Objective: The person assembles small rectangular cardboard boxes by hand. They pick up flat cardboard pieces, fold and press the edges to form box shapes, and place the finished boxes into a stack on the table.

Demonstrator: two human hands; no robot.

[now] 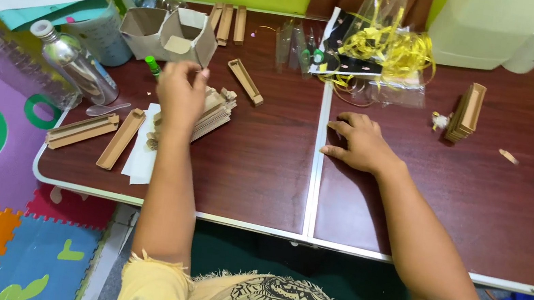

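— Brown card, flat-folded blanks: that is what my left hand (181, 94) is on. The stack of card blanks (211, 114) lies on the left half of the dark wooden table (258, 163), partly on a white sheet (140, 154). My fingers are curled down over the near end of the stack, thumb and forefinger drawn close as if pinching the top piece; whether they have it gripped or only touch it, I cannot tell.

— And the right hand?

— My right hand (359, 141) lies flat and spread on the table just right of the centre seam, palm down, holding nothing.

— What does a clean pick call for here, in your judgement?

— Separate one blank only. The stack is fanned and slightly skewed, so I would slide the top piece off with the thumb rather than lift straight, lest two come together.

— Anything close by worth noting?

— A single long card tray (246, 81) beside the stack, two more trays (94, 131) near the left edge, a green-capped glue tube (152, 65) just behind my hand, and open card boxes (171, 33) beyond it. Finished trays (467, 112) sit well apart on the right; yellow ribbon (390, 49) lies at the back.
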